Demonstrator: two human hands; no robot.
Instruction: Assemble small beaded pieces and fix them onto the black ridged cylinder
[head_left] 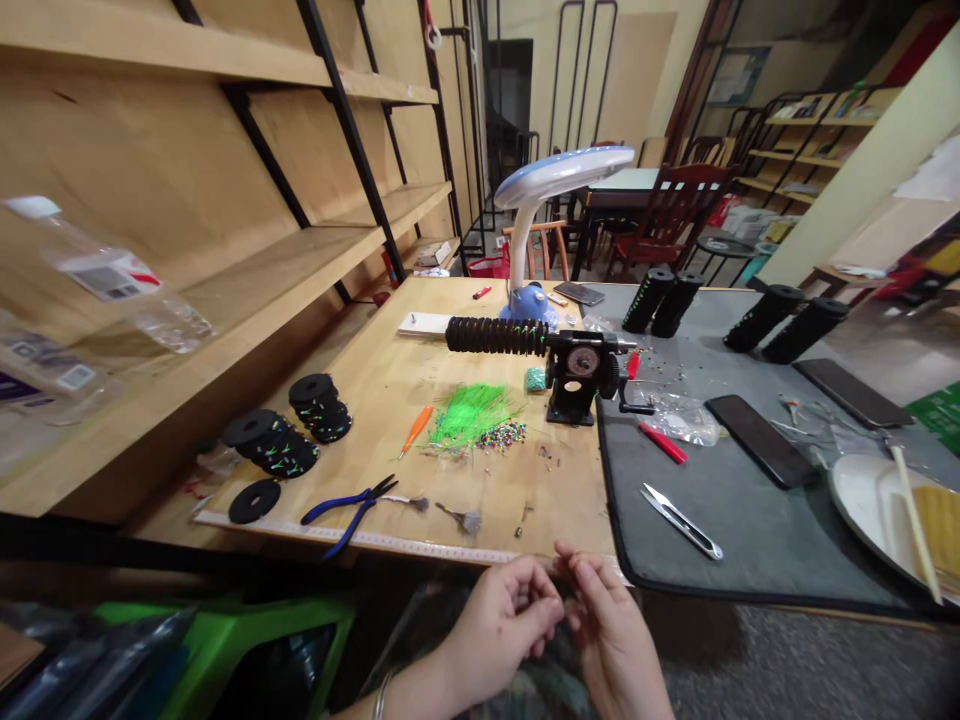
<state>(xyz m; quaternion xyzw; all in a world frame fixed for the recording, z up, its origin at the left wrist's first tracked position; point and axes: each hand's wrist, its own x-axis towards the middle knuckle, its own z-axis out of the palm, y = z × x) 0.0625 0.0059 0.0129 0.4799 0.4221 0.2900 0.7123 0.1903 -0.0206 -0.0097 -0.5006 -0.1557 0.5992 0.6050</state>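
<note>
Hands (506,620) close together beside table (379,385); bottle label (112,276): barcode, unreadable print.

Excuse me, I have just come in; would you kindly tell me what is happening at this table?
A person holds the left hand and right hand close together by the front edge of the table, fingers bent. Anything pinched between them is too small to make out. Pliers lie on the wood, with green strands and small beads farther back. Behind stands a cranked machine with a row of black discs; neither hand touches it.
</note>
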